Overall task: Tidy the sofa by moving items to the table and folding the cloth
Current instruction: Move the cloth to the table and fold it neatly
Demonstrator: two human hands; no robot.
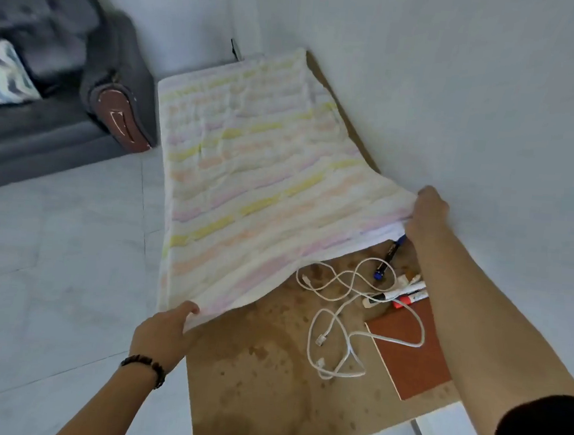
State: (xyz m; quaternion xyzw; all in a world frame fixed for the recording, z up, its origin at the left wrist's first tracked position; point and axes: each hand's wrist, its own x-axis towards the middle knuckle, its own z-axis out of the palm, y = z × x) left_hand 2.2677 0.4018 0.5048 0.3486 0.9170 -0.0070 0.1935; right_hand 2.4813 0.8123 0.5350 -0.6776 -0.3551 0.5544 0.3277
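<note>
A pale cloth [248, 166] with yellow, pink and orange stripes lies spread along the brown table [260, 369]. My left hand [163, 334] grips its near left corner, lifted a little off the table. My right hand [428, 214] grips its near right corner by the wall. Just below the lifted edge lie a tangled white cable [339, 324], several markers [406, 293], a dark blue pen [390, 256] and a reddish-brown notebook [412, 350]. The grey sofa [48, 95] stands at the upper left.
A cushion with a wavy blue pattern [5, 75] rests on the sofa seat. A white wall [460, 93] runs along the table's right side. Pale tiled floor [53, 250] lies between sofa and table.
</note>
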